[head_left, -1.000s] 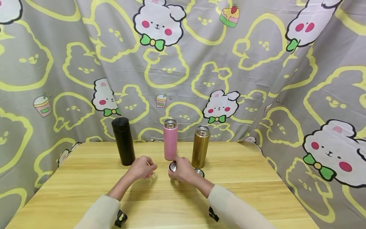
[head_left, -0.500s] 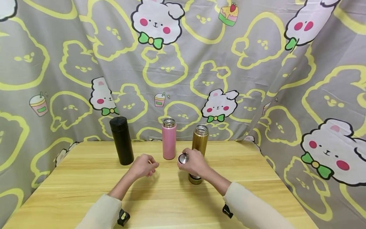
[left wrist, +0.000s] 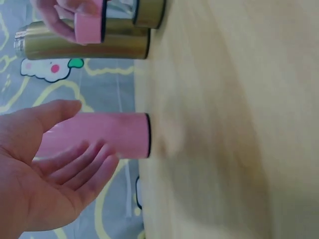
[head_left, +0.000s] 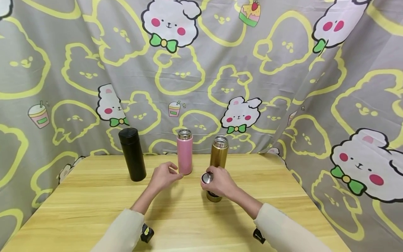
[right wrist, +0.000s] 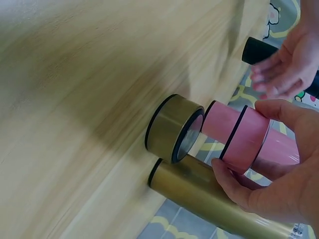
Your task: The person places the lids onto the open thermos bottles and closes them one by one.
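Observation:
My right hand [head_left: 221, 182] pinches a pink bottle lid [right wrist: 246, 139] between thumb and fingers, lifted off the table. Just below it stands a gold lid [right wrist: 167, 127], upright on the wood. Behind that hand is an uncapped gold thermos bottle [head_left: 218, 154], partly covered by the fingers. An uncapped pink thermos bottle [head_left: 185, 154] stands upright left of the gold one. My left hand [head_left: 163, 176] hovers at the pink bottle's left front, thumb and fingers apart, holding nothing. In the left wrist view, its fingers overlap the pink bottle; contact cannot be told.
A black thermos bottle [head_left: 133, 155] with its lid on stands upright at the left. The wooden table [head_left: 176, 227] reaches back to a grey patterned curtain [head_left: 195, 77], close behind the bottles. Black straps hang below both sleeves.
My right hand has carried the pink lid from in front of the pink bottle rightward, over the gold lid. My left hand has shifted right, toward the pink bottle, its fingers spreading.

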Demonstrator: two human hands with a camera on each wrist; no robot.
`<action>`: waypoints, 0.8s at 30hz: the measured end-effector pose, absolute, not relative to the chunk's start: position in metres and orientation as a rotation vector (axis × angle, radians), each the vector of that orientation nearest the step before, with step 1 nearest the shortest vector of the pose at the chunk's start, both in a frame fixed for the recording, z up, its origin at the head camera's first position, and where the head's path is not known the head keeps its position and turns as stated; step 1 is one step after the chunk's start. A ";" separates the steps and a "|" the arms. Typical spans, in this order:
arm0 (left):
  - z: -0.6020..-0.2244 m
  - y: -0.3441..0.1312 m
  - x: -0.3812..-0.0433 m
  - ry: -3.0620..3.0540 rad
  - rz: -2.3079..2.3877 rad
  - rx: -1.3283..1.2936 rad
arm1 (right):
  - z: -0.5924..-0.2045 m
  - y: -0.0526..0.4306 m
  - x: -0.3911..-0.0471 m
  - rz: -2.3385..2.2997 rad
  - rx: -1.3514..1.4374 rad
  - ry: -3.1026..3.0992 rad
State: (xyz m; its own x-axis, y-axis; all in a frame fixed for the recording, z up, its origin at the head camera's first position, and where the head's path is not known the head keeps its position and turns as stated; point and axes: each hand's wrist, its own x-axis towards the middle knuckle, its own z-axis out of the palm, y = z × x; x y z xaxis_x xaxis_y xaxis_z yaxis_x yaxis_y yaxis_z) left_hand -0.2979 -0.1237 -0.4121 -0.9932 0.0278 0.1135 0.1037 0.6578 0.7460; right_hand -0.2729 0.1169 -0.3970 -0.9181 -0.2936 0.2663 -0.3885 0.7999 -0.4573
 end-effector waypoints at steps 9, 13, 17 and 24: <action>-0.387 -0.106 -0.328 -2.564 -1.374 0.136 | -0.396 0.119 -0.273 0.778 0.555 -2.810; -0.386 -0.102 -0.339 -2.479 -1.465 0.186 | -0.397 0.117 -0.274 0.768 0.559 -2.807; -0.390 -0.094 -0.349 -2.438 -1.484 0.186 | -0.398 0.117 -0.274 0.770 0.565 -2.796; -0.397 -0.085 -0.363 -2.421 -1.459 0.183 | -0.402 0.118 -0.275 0.781 0.584 -2.794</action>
